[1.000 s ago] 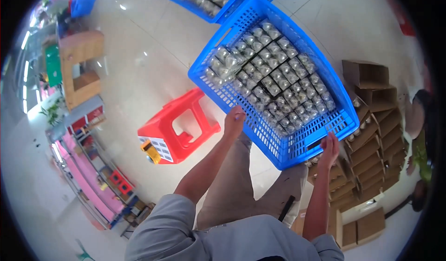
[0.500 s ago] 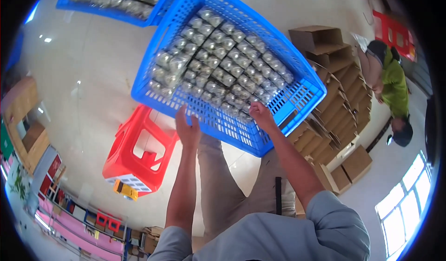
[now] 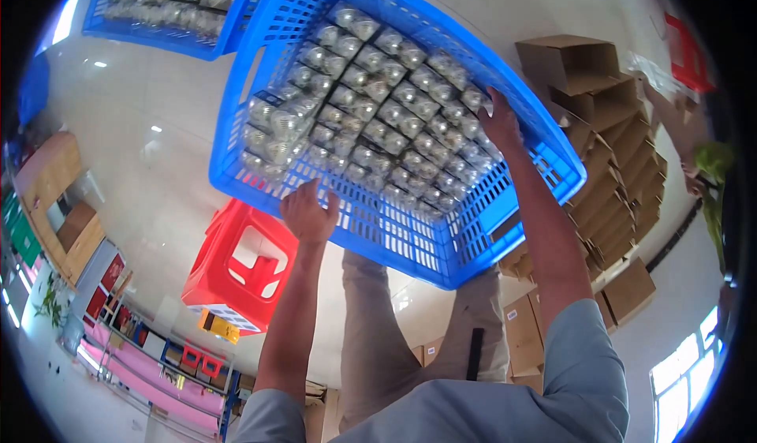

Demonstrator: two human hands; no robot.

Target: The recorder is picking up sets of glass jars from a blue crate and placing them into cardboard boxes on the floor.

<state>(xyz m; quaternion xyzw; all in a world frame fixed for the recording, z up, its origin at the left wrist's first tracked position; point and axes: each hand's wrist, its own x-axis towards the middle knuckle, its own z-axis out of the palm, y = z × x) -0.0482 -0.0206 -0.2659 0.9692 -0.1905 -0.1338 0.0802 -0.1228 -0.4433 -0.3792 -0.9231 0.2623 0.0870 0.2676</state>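
A large blue plastic basket (image 3: pixel 516 206) stands in front of me. Inside it, many small clear, rounded packs (image 3: pixel 378 112) with something pale and shiny in them sit in close rows. What they contain is too small to tell. My left hand (image 3: pixel 310 216) is at the basket's near left rim, fingers slightly bent and thumb apart, with nothing seen in it. My right hand (image 3: pixel 501 126) reaches over the basket's right part, beside the rightmost packs. Its thumb and fingers are spread, and no pack shows between them.
A second blue basket (image 3: pixel 150 39) of similar packs is at the far left. Below the near rim stands a red plastic stool (image 3: pixel 236 265) with a yellow object (image 3: pixel 218 327) beside it. Open cardboard boxes (image 3: pixel 607 167) pile up at the right, where another person (image 3: pixel 714 167) shows.
My right hand has moved from the near rim to the far right packs, its fingers opening. My left hand has stayed by the near left rim. The view has shifted slightly.
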